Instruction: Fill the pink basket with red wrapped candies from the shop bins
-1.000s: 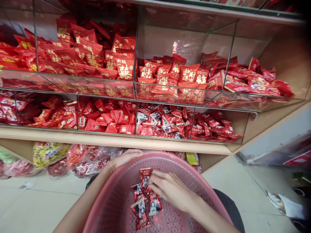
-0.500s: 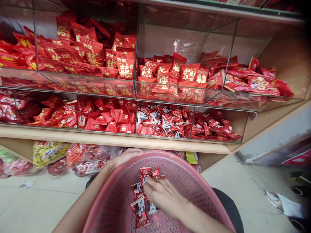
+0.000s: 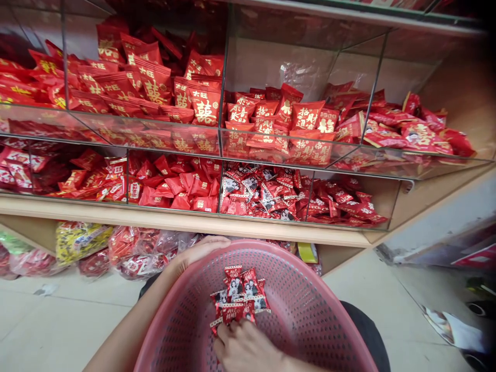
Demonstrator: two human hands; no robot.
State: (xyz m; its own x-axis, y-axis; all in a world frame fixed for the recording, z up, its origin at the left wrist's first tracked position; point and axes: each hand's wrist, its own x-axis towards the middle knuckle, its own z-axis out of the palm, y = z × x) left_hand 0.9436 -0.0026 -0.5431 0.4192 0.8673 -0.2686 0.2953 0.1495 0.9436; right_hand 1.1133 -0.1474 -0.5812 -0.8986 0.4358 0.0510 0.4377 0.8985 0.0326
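A pink plastic basket (image 3: 318,299) with perforated walls is tilted up in front of me. My left hand (image 3: 205,248) grips its far left rim, the fingers partly hidden behind the edge. Inside lies a small cluster of red wrapped candies (image 3: 234,284) with black-and-white figures and white edge bands. My right hand (image 3: 246,349) is down in the basket at the near side of this cluster, its fingers curled over the nearest candies. The fingertips and part of what they hold are hidden.
Ahead stands a wooden shelf (image 3: 186,219) with glass-fronted compartments. Red packets (image 3: 205,106) fill the upper row; matching figure-printed candies (image 3: 267,191) sit in the lower row. Underneath lie plastic bags of sweets (image 3: 83,240). A pair of slippers or shoes (image 3: 461,328) is at the right on the tiled floor.
My right hand has moved from the far part of the candy cluster toward me. More candies now show, lying closer together. My left hand stays on the rim; the view has shifted slightly.
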